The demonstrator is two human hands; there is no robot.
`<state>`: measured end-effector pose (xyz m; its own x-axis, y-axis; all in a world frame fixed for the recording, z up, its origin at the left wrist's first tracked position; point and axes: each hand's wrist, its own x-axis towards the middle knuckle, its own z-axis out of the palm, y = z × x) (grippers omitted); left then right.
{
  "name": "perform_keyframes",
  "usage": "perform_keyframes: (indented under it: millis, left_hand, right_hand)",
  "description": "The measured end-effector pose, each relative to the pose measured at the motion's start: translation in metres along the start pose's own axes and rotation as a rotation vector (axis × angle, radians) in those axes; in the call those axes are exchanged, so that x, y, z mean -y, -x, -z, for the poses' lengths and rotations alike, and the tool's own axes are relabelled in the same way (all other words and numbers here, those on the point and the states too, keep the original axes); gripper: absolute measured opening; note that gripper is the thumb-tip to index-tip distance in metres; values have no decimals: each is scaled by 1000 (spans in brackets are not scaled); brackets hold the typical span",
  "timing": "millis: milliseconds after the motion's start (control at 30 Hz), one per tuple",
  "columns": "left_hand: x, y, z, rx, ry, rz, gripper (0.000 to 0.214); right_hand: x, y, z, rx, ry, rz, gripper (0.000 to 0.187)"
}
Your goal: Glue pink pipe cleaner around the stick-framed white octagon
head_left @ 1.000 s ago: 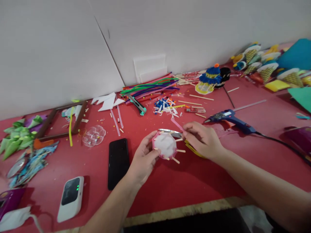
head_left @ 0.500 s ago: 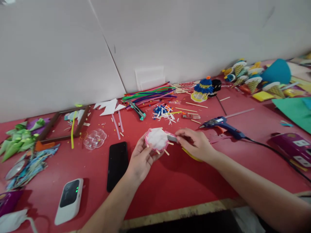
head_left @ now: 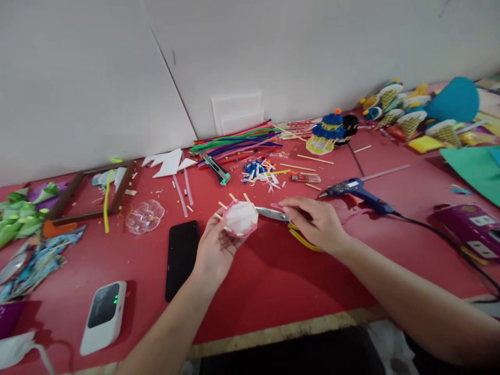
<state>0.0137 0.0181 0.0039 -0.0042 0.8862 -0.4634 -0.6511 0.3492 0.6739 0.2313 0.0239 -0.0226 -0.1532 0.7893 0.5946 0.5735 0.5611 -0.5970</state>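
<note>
My left hand [head_left: 216, 242] holds a small many-sided white disc [head_left: 240, 219] with a pink fuzzy rim and several short wooden sticks jutting from its edge. Just to its right, the fingertips of my right hand [head_left: 312, 221] pinch a pink pipe cleaner [head_left: 276, 206], most of which is hidden by the hand. Whether it joins the disc's rim I cannot tell. Beneath my right hand lies a pair of scissors [head_left: 271, 213] with yellow handles, its blades pointing at the disc.
A blue glue gun [head_left: 353, 194] lies at right, its cord trailing. Behind are a box cutter [head_left: 216, 169], pipe cleaners [head_left: 234, 139], cut scraps [head_left: 261, 172] and a blue-topped craft piece [head_left: 328, 130]. A phone [head_left: 182, 260] and a white device [head_left: 104, 316] lie at left.
The disc has turned in my left hand, so the sticks now point up and left instead of down and right. More of the scissors' blades shows. The camera view has shifted slightly.
</note>
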Motion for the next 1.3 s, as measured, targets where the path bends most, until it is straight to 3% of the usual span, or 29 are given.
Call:
perform_keyframes:
  millis: [233, 433, 533, 633, 967, 1100, 1300]
  left_hand:
    - [-5, 3, -5, -33, 16, 69, 37]
    - [-4, 10, -1, 165, -126, 188, 66]
    - [2, 10, 0, 277, -191, 140, 75]
    - [9, 9, 0, 262, -261, 73, 83]
    - [16, 0, 7, 293, -295, -6, 81]
    - [15, 2, 6, 336, -283, 40, 82]
    - [15, 7, 1, 305, -246, 58, 81]
  right_hand:
    - [8, 4, -3, 131, -118, 105, 12]
    - [10, 7, -6, 150, -142, 165, 18]
    - [8, 10, -6, 173, -111, 215, 20]
    - [10, 12, -5, 187, -61, 217, 20]
    - [22, 10, -7, 131, -30, 181, 19]
    - [22, 10, -5, 94, 14, 167, 18]
    - [24, 12, -1, 71, 143, 219, 21]
